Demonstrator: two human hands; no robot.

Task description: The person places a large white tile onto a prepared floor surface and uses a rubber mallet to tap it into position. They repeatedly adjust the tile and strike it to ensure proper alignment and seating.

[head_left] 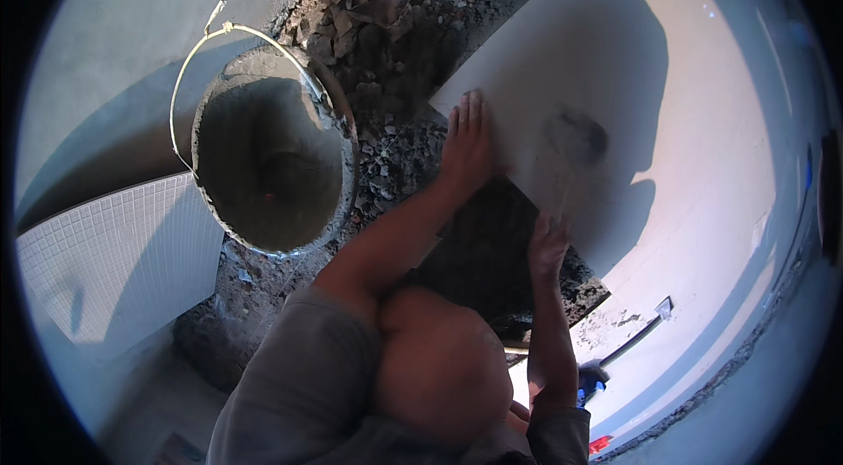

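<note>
Tile (pixel 606 83) looks mid-bedding: left hand (pixel 470 144) laid flat near its corner, right hand (pixel 550 244) gripping a blurry mallet-like tool (pixel 577 136). Next move probably calls for even taps.

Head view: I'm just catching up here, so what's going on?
The person's left hand rests on the near edge of a large pale tile. The right hand grips a blurred tool, seemingly a mallet, over that tile; contact is unclear. To the left, a bucket stands beside a grid-patterned panel.
</note>
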